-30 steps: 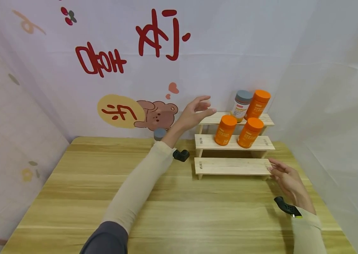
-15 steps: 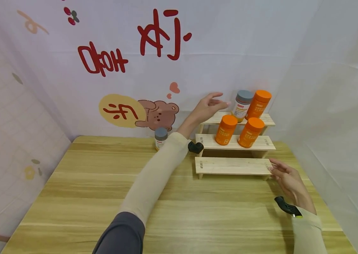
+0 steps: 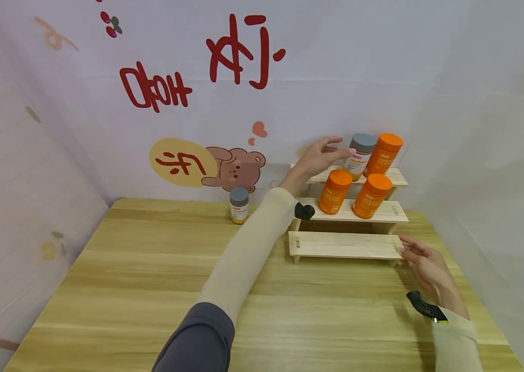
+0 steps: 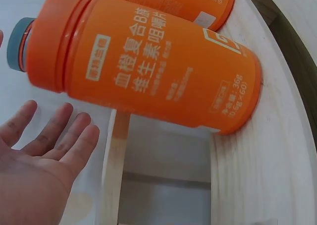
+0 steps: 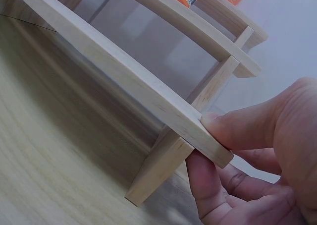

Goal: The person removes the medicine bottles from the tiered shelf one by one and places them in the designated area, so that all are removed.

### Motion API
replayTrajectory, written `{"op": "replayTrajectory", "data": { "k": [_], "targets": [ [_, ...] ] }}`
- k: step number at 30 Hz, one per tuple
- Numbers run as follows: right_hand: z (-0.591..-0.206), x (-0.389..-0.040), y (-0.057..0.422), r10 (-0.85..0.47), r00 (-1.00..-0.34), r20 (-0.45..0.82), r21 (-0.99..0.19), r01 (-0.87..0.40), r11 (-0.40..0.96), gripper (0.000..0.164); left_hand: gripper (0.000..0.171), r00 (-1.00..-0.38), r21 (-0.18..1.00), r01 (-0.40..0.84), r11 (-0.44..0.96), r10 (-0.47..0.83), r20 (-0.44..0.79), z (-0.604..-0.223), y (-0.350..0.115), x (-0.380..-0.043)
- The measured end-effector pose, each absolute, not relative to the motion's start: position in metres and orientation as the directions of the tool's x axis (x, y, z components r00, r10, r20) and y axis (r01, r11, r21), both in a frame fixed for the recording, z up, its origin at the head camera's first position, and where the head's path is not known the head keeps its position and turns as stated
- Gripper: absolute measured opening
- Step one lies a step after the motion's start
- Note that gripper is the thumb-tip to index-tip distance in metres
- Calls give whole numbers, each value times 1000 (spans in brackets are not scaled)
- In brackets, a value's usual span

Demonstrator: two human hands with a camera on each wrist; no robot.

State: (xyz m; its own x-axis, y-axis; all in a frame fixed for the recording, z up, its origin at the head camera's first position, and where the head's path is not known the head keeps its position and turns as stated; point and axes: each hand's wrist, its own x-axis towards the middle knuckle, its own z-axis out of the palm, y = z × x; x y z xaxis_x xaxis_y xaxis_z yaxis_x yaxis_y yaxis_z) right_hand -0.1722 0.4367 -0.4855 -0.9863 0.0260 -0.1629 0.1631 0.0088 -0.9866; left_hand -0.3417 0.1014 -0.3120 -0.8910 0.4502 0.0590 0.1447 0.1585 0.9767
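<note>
A three-step wooden shelf rack (image 3: 345,245) stands at the back right of the table. My left hand (image 3: 319,157) reaches over its top step, fingers spread, thumb tip right at a grey-capped supplement bottle (image 3: 358,161). In the left wrist view that hand (image 4: 39,170) is seen behind an orange bottle (image 4: 148,66) with nothing in its palm. Beside the grey-capped bottle stands another orange bottle (image 3: 383,155). Two more orange bottles are on the middle step, the left one (image 3: 335,192) nearer my wrist. My right hand (image 5: 257,160) pinches the right end of the lowest board between thumb and fingers.
A second grey-capped bottle (image 3: 239,205) stands on the wooden table (image 3: 150,289) left of the rack, near the back wall (image 3: 354,62). White cloth walls enclose the table at the left and right. My left forearm crosses in front of the rack's left end.
My left hand has moved right, toward the grey-capped bottle on the top step. The grey-capped bottle on the table is now fully uncovered by that arm. My right hand keeps its grip on the board.
</note>
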Motion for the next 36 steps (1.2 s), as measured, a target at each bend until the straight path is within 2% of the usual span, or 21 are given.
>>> {"op": "replayTrajectory", "data": {
  "k": [5,14,22,27,36],
  "targets": [
    [-485,-170,441,25,-987,-160,-987,160,-5,60,67,-878,977,153,148,475,66,-313,112,-344],
    [-483,-170,438,29,-984,-179,-983,180,38,69,68,-873,977,145,157,486,51,-314,124,-347],
    [-486,-172,439,30,-988,-154,-988,153,-27,59,60,-867,975,161,152,493,66,-312,136,-347],
    [-487,-173,438,38,-987,-155,-988,154,-22,54,56,-882,975,159,154,467,70,-314,142,-344],
    [-485,-174,440,30,-981,-191,-981,192,35,66,57,-903,974,165,153,420,87,-316,143,-345]
  ]
}}
